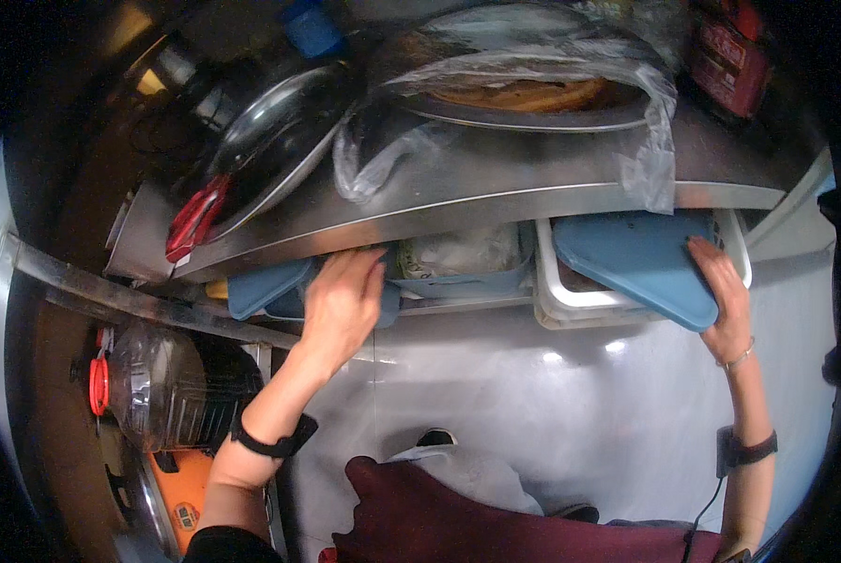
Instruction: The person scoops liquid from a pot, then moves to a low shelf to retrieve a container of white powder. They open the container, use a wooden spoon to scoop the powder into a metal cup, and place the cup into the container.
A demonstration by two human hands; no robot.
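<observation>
My right hand (724, 299) grips the edge of a blue plastic lid (628, 257), which lies askew over a white plastic tub (582, 299). Part of the tub's dark inside shows beside the lid. My left hand (343, 302) is just below the metal counter's front edge, over blue containers, its fingers slightly spread and the tips near the shelf opening; I see nothing in it. A blue lid or bin (265, 287) is to its left. Between my hands, a blue bin (463, 283) holds a clear plastic bag (463, 252).
On the metal counter (463, 169) are a plate of brown food (533, 95) under plastic film, and a glass lid or pan (280, 134) with a red handle (199, 218). A large plastic jug (160, 387) with a red cap stands low at left.
</observation>
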